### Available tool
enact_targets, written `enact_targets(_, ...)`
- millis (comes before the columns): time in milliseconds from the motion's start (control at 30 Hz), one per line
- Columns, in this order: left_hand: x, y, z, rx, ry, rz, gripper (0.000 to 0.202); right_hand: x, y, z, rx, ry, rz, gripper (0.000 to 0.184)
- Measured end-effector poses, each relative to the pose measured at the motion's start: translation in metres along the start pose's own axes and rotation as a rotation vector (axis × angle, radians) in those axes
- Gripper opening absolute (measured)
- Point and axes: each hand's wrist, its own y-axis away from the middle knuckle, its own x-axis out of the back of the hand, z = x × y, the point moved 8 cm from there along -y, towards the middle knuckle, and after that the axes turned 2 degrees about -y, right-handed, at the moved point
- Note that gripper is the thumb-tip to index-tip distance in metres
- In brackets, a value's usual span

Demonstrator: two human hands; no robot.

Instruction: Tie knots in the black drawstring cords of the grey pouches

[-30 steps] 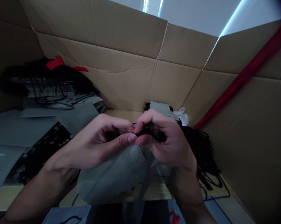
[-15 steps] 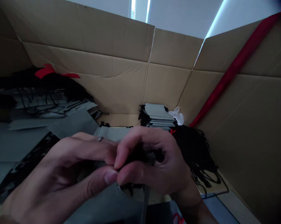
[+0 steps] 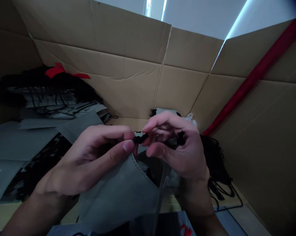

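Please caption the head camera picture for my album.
Left hand pinching a knotted black cord above a grey bag-like piece, right hand curled close by.

Matt papery bag [image 3: 118, 200], cloth-like cord [image 3: 138, 140]

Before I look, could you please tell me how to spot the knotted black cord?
Below the tan cardboard wall are a bare left hand and right hand. The cord shows between them; unlike the loose black cords heaped at right, it is held, its knot beside the left thumb.

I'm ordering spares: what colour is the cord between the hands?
The cord is black, clearest in the head view.
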Motion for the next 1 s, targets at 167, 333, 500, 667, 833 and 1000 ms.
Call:
enact_targets(167,-0.007,0.001,-0.002,0.0,0.059,-0.061,0.033,0.003,-0.004,-0.01,0.138,0.228,0.039,0.027)
enact_targets(333,-0.009,0.0,0.003,-0.036,0.0,-0.086,0.024,0.001,-0.004,-0.01,0.146,0.295,0.044,0.022)
enact_targets(500,-0.015,-0.005,0.019,-0.225,-0.155,-0.077,0.013,0.001,-0.001,-0.013,0.178,0.408,0.073,0.02)
enact_targets(667,-0.019,-0.005,0.017,-0.261,-0.25,-0.048,0.016,0.004,-0.001,-0.011,0.178,0.445,0.13,0.027)
enact_targets(833,-0.022,-0.005,0.02,-0.26,-0.254,-0.078,0.014,0.003,-0.003,-0.01,0.196,0.437,0.093,0.03)
enact_targets(1000,-0.026,-0.007,0.025,-0.26,-0.216,-0.132,0.018,-0.002,-0.004,-0.007,0.186,0.375,-0.005,0.03)
